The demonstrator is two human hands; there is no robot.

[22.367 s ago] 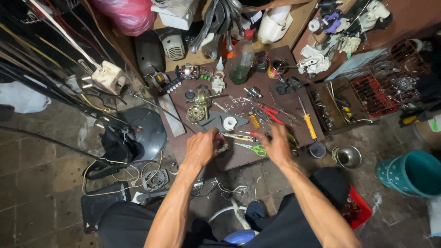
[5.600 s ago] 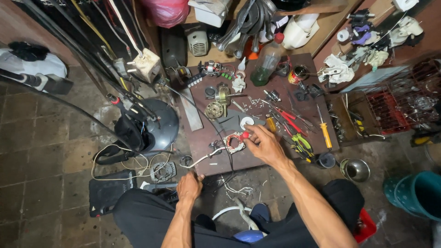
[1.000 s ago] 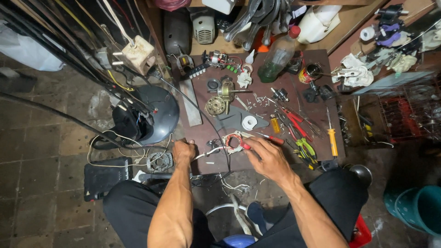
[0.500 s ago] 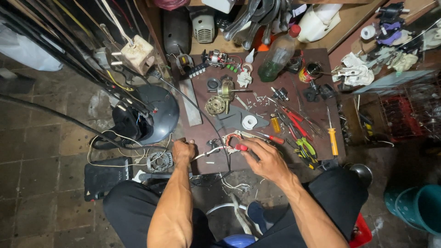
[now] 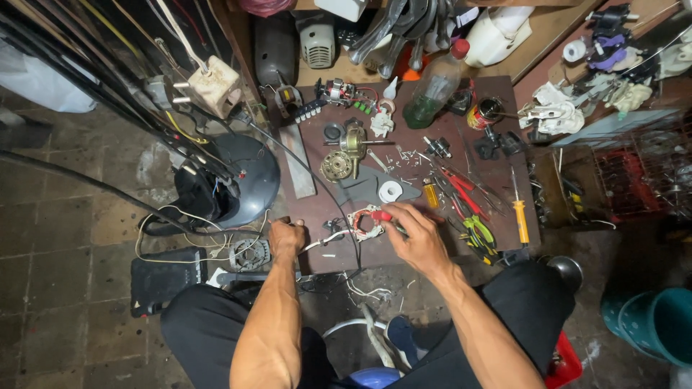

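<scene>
A small motor stator [image 5: 362,223] with a copper winding and red and white wires lies near the front edge of a dark brown work board [image 5: 497,173]. My right hand [image 5: 412,236] is closed on a red-handled tool [image 5: 382,215] whose tip rests on the stator. My left hand [image 5: 287,238] sits at the board's left front edge, pinching white wires [image 5: 319,243] that run to the stator.
On the board lie a brass motor part [image 5: 344,153], a white tape roll [image 5: 390,191], red pliers [image 5: 461,189], green pliers [image 5: 478,238], a yellow screwdriver [image 5: 519,209] and a plastic bottle [image 5: 435,85]. A grey fan base [image 5: 249,176] stands left. A teal bucket [image 5: 659,324] stands right.
Over the last second my hands have hardly moved. Earlier my left hand lay lower, off the board; it has since come up to the board's edge and taken the wires.
</scene>
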